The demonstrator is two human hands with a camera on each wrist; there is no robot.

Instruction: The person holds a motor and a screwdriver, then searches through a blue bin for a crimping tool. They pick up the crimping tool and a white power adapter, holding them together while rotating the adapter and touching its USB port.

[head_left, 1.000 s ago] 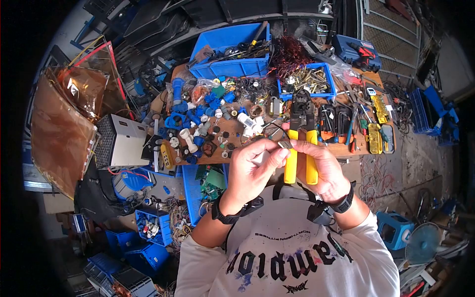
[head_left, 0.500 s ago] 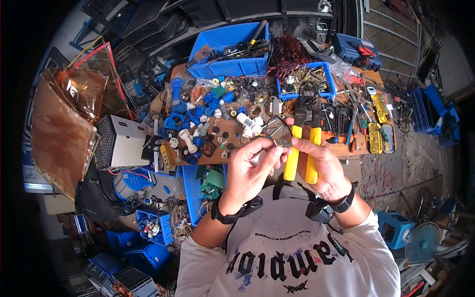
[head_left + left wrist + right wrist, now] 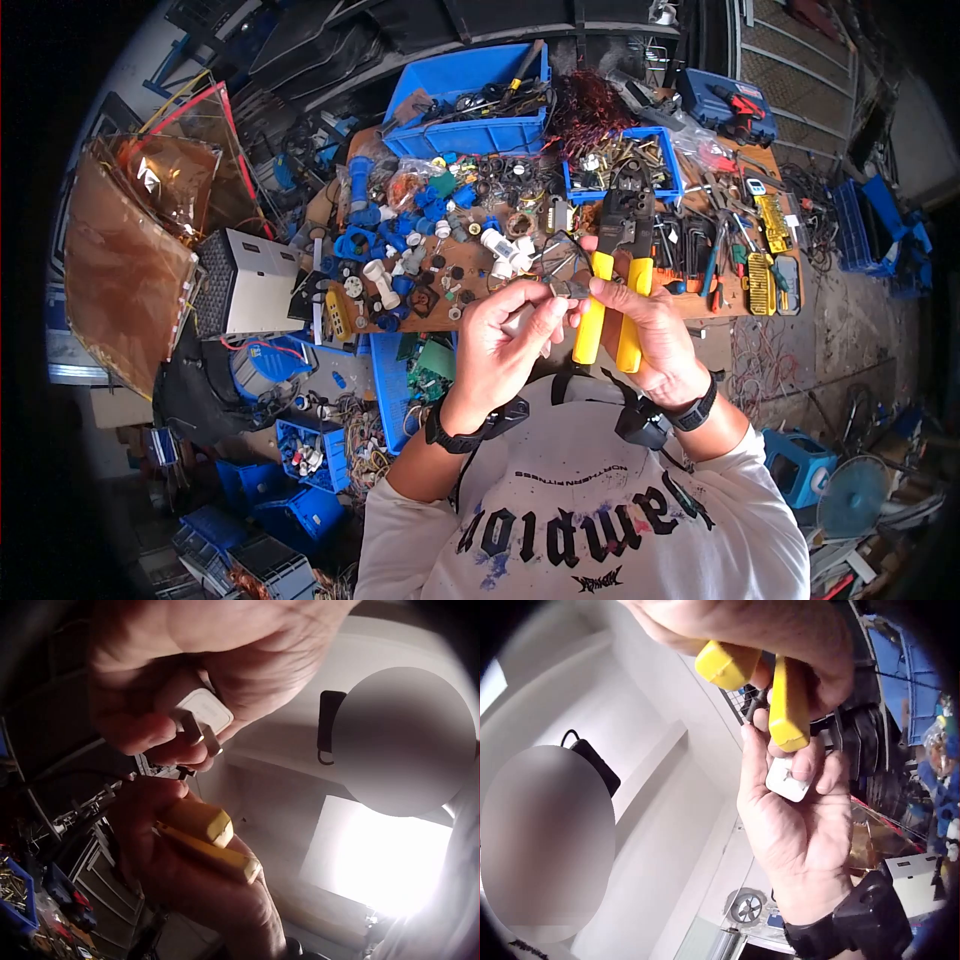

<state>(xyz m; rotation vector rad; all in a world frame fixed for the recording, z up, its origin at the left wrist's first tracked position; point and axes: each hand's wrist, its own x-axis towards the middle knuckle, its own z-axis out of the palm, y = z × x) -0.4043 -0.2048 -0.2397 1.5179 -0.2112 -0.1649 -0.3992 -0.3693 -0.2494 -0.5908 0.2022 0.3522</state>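
Note:
In the head view my left hand (image 3: 500,350) holds a white plug-in charger (image 3: 214,709), its metal prongs showing in the left wrist view. The right wrist view shows the charger's white body (image 3: 782,786) against the palm, partly covered by fingers. My right hand (image 3: 655,335) grips crimping pliers with yellow handles (image 3: 592,325) and a dark metal head (image 3: 628,212) pointing away over the table. The handles stand apart. Both hands are close together in front of the chest, fingertips nearly meeting. A thin dark cable (image 3: 756,707) runs by the fingertips.
The wooden table (image 3: 440,318) carries blue and white plastic fittings (image 3: 378,285). At its back stand a large blue bin (image 3: 465,137) and a smaller blue tray (image 3: 626,190) of metal parts. Hand tools (image 3: 708,250) lie at the right; a white box (image 3: 262,285) stands at the left.
The head of the pliers has tilted to the right, and the handles have turned slightly with it. The left hand stays in nearly the same place with the charger.

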